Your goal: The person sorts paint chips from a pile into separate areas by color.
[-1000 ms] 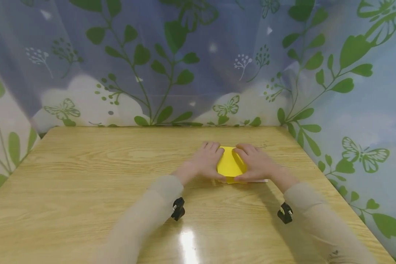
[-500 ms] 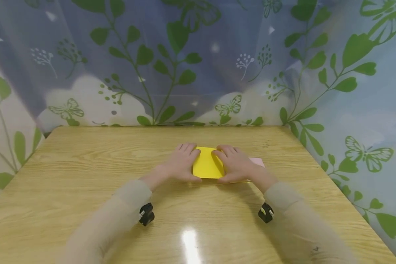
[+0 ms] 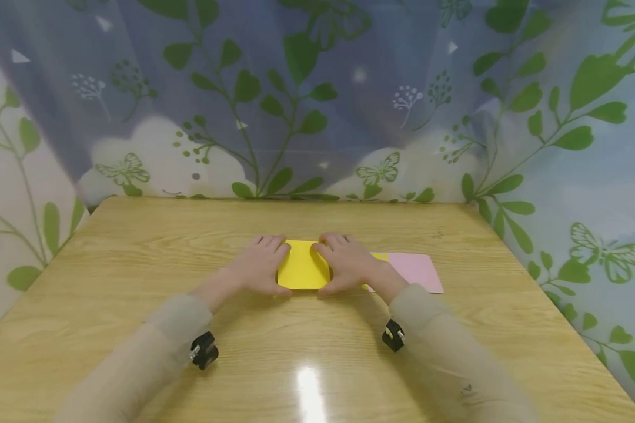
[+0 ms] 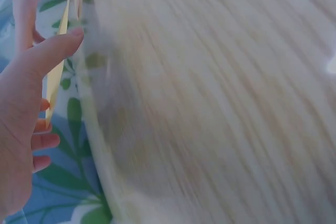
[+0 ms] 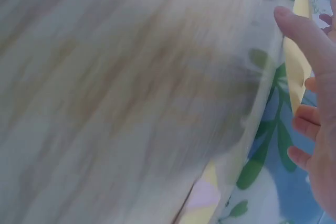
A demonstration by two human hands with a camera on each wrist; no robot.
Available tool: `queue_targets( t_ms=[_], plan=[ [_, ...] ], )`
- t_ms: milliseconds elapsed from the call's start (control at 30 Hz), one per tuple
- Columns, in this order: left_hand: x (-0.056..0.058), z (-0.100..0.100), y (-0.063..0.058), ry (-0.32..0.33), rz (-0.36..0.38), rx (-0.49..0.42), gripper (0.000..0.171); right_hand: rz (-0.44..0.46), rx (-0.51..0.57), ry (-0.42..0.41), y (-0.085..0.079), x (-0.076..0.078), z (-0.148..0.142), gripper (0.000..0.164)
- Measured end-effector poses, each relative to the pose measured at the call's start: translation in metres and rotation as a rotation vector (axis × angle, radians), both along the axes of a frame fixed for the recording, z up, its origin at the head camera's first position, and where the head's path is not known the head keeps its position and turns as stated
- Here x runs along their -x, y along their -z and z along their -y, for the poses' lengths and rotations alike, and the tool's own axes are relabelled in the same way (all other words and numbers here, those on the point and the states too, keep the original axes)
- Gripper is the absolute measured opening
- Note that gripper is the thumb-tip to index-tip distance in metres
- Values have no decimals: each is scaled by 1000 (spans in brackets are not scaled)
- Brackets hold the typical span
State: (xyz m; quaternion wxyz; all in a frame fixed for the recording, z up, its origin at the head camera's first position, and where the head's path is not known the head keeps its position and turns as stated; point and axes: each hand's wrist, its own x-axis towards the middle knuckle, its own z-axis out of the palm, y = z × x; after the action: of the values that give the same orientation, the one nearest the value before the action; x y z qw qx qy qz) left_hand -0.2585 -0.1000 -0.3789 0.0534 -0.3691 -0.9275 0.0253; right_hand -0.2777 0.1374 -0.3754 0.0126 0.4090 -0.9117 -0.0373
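Note:
Both hands hold a yellow sheet of paper (image 3: 299,267) between them over the middle of the table. My left hand (image 3: 261,265) grips its left edge, thumb at the near corner and fingers toward the far side. At the opposite edge my right hand (image 3: 344,262) grips in the same way, its forefinger bent over the paper's face. From the left wrist view, the yellow sheet (image 4: 55,77) appears almost edge-on beside the left fingers (image 4: 45,141). A similar thin strip of the sheet (image 5: 297,69) shows by the right hand (image 5: 324,82) in the right wrist view.
A pink sheet of paper (image 3: 415,272) lies on the wooden table (image 3: 317,341), partly behind the right wrist, with yellow paper (image 3: 382,257) showing at its left edge. Leaf-patterned curtains (image 3: 233,117) stand along the table's back and sides. Light glares on the near tabletop.
Both hands have moved left together with the yellow sheet, away from the papers on the table. More of the pink sheet now shows. The head view has shifted slightly.

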Motion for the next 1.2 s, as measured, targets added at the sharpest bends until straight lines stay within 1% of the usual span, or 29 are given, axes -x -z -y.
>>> queue_targets(
  t_ms=[100,200,300,400,500,567,800,1033,1200],
  plan=[
    [-3,10,2,-6,-19,22,96,37,-27,11,3,2,13,95],
    [-5,19,6,-5,-18,18,95,94,-52,35,5,3,25,94],
    [-6,26,10,-9,5,6,94,128,-71,49,7,4,34,93],
    [-6,34,13,-28,37,16,96,134,-92,51,8,4,41,93],
    [-5,42,14,-42,63,24,98,134,-110,52,7,4,47,93],
    [-5,46,14,-41,74,21,98,150,-113,61,7,4,50,93],
    [-4,51,16,-17,103,11,94,175,-138,67,8,6,56,93],
    [1,56,20,-46,142,-2,95,186,-128,57,10,8,59,92],
    [7,54,19,-67,185,-25,96,195,-122,95,7,10,61,90]
  ],
)
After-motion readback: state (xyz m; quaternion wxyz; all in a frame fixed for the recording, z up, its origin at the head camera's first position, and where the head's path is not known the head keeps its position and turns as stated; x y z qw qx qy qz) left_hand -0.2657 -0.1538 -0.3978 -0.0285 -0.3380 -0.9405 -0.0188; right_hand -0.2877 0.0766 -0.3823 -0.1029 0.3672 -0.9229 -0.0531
